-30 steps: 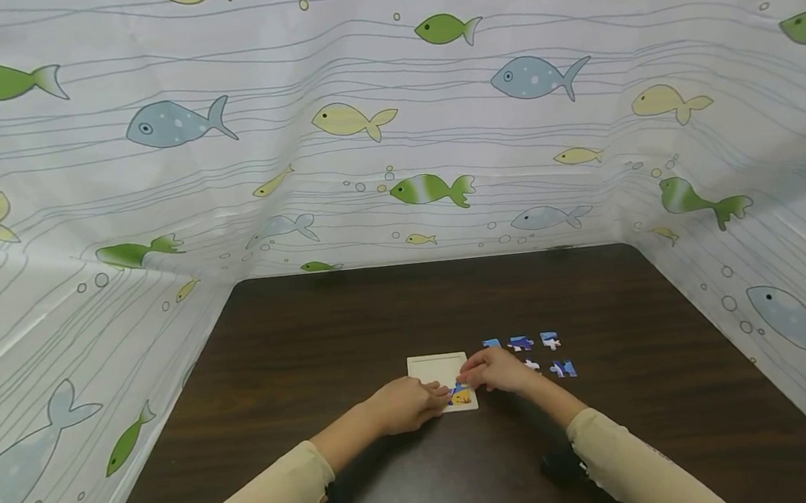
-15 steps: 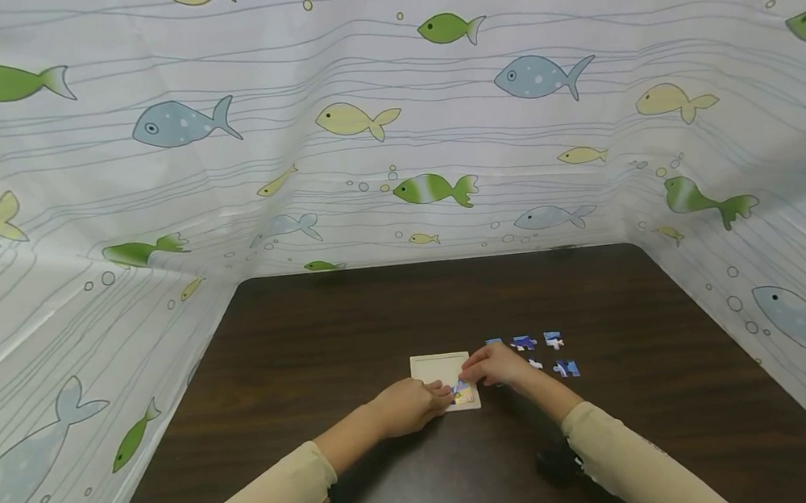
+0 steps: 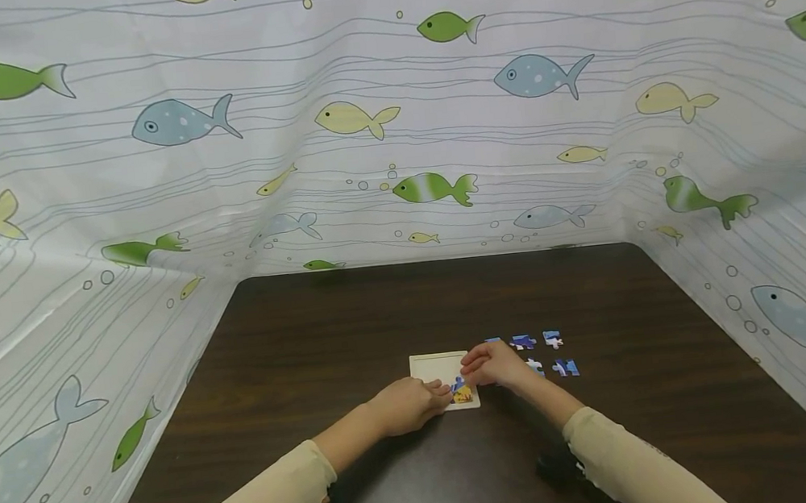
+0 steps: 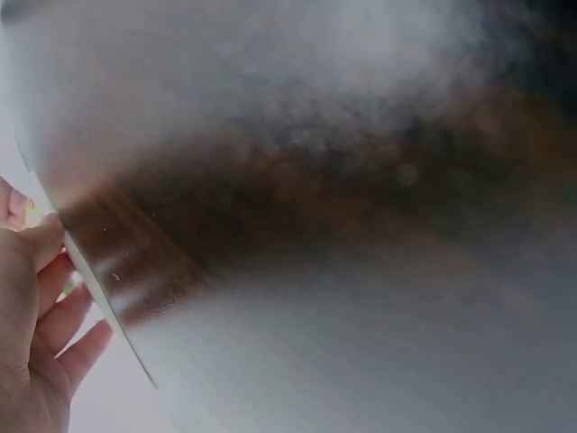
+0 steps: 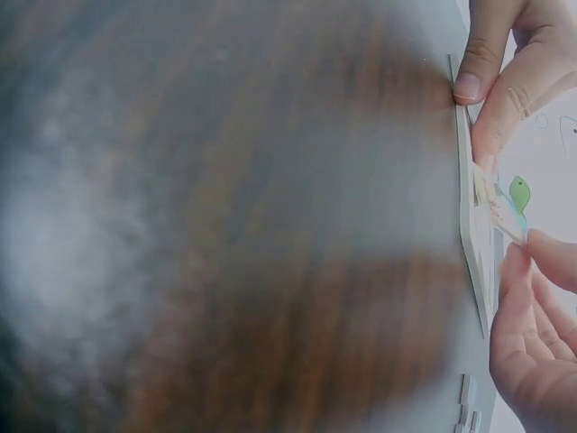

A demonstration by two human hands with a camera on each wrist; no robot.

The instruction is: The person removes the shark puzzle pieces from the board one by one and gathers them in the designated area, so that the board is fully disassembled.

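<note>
A pale square jigsaw tray [image 3: 424, 365] lies on the dark table, its near part showing blue and orange picture pieces [image 3: 463, 395]. My left hand [image 3: 407, 407] holds the tray's near left corner. In the left wrist view, the left thumb [image 4: 47, 239] touches the tray's rim and the other fingers spread beside it. My right hand [image 3: 493, 366] is over the tray's right side. In the right wrist view, its thumb and fingertips pinch a jigsaw piece [image 5: 507, 216], tilted up from the tray. My fingers partly hide the picture.
Several loose blue and white jigsaw pieces [image 3: 566, 368] lie right of the tray, some partly behind my right hand. A dark object [image 3: 557, 468] sits by the right sleeve. A fish-patterned sheet [image 3: 357, 223] walls off the table's back and sides.
The pinched piece has changed its tilt over the tray, and the glare on the picture is gone. My right hand has shifted only slightly; the left stays at the tray's corner.
</note>
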